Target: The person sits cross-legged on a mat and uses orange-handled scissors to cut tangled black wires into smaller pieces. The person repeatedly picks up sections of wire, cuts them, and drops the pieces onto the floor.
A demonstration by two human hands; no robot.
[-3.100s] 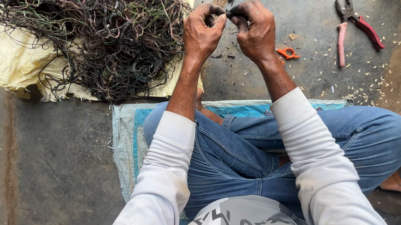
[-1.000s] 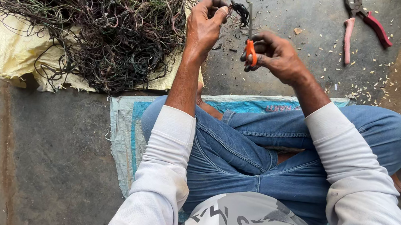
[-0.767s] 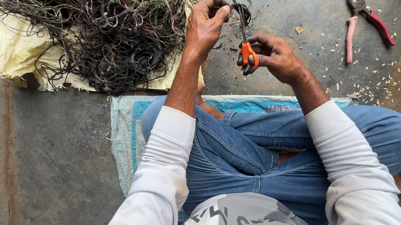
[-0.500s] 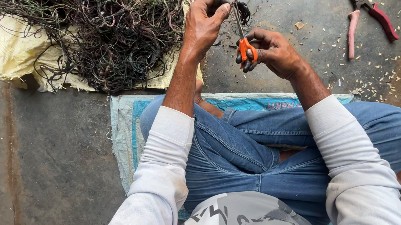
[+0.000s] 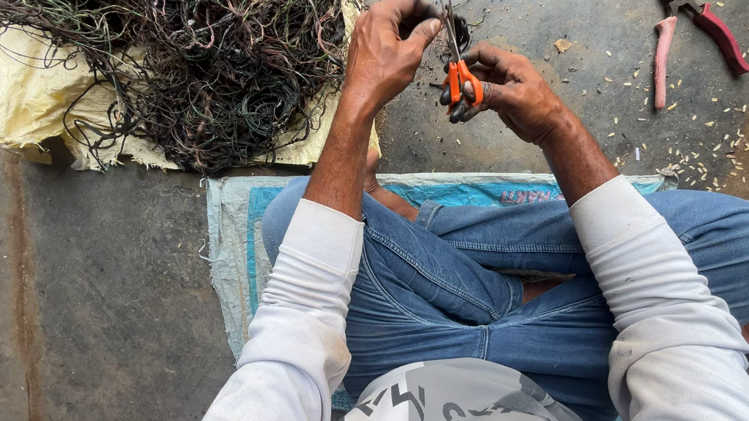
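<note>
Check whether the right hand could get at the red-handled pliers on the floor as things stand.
Probably not at once. The right hand is closed on the orange-handled scissors, so its fingers are taken. The red-handled pliers lie apart on the concrete floor, to its right, with nothing lying between.

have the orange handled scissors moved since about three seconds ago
Yes. The orange-handled scissors lay on the concrete floor to the right of both hands, toward the red pliers. Now the right hand holds them up against the left hand.
</note>
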